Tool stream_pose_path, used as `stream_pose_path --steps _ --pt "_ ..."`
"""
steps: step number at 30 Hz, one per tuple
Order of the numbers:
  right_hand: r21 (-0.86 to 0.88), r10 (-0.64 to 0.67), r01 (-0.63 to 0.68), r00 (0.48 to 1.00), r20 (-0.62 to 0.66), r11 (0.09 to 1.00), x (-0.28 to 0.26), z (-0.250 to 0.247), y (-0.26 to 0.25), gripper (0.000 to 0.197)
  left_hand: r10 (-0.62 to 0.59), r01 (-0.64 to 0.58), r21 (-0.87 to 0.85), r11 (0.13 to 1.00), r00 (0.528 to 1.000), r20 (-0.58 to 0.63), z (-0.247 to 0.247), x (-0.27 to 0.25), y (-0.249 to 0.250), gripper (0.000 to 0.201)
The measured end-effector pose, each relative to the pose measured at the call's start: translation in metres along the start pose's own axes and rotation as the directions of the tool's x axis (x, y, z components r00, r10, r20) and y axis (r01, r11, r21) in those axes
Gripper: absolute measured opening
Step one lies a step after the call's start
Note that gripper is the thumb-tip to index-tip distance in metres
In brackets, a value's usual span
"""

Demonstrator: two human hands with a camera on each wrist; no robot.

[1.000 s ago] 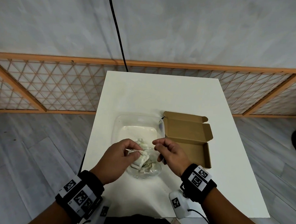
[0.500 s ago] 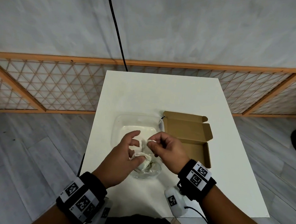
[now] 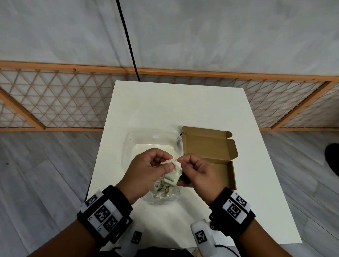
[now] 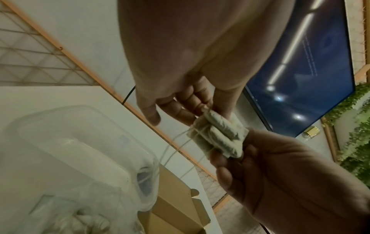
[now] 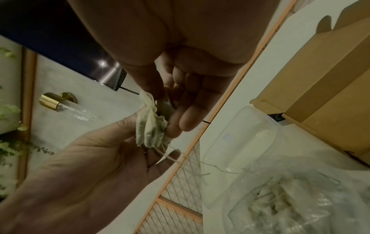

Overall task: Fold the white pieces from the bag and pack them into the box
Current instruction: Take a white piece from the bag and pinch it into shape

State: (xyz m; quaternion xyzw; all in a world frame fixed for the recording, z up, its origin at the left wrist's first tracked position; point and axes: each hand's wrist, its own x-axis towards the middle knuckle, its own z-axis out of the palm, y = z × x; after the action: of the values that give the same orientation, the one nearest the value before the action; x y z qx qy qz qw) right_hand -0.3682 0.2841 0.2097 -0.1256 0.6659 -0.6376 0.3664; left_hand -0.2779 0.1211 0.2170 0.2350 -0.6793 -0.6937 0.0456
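The fingers (image 4: pixel 200 101) of the left hand (image 3: pixel 146 170) and the fingers (image 5: pixel 186 114) of the right hand (image 3: pixel 199 174) pinch one white piece (image 3: pixel 173 173) between them, each hand curled round its own side of it. In the left wrist view the white piece (image 4: pixel 218 137) shows as a small folded pouch with thin threads (image 4: pixel 176 142) trailing from it. The piece is held above the clear bag (image 3: pixel 163 193), which lies on the tabletop (image 3: pixel 175 109) and holds more crumpled white pieces (image 5: pixel 280 199). Just beyond the bag lies a clear plastic tray (image 3: pixel 154 141). The open cardboard box (image 3: pixel 212 154) lies just to the right of the bag and tray, its lid folded back away from the person. Beyond the tabletop runs a wooden lattice fence (image 3: pixel 47 99), and a black cable (image 3: pixel 126 34) hangs down the wall.
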Motion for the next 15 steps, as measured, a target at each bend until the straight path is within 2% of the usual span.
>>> stream_pose_path --steps 3,6,7,11,15 --pt "0.04 0.008 -0.007 1.0 -0.007 0.999 -0.006 -0.006 -0.007 0.022 0.001 -0.001 0.02 1.0 1.0 -0.007 0.005 0.005 0.004 0.018" --pt "-0.025 -0.029 0.03 0.999 0.04 0.999 -0.005 -0.013 -0.005 0.005 0.003 -0.003 0.018 1.0 1.0 0.01 0.009 0.008 0.007 0.022" --pt "-0.051 -0.045 0.047 0.998 0.043 0.998 -0.002 -0.016 -0.004 0.008 0.0 0.0 0.02 1.0 1.0 0.019 0.009 0.009 0.007 0.025" --pt "-0.181 -0.174 0.164 0.984 -0.045 0.97 0.013 -0.045 -0.02 0.015 -0.032 0.032 0.076 0.997 0.999 -0.001 0.003 0.01 0.002 0.029" --pt "-0.256 -0.232 0.197 0.965 -0.118 0.946 0.029 -0.085 -0.039 0.016 -0.073 0.084 0.203 0.976 0.996 -0.058 -0.022 0.0 -0.018 0.023"
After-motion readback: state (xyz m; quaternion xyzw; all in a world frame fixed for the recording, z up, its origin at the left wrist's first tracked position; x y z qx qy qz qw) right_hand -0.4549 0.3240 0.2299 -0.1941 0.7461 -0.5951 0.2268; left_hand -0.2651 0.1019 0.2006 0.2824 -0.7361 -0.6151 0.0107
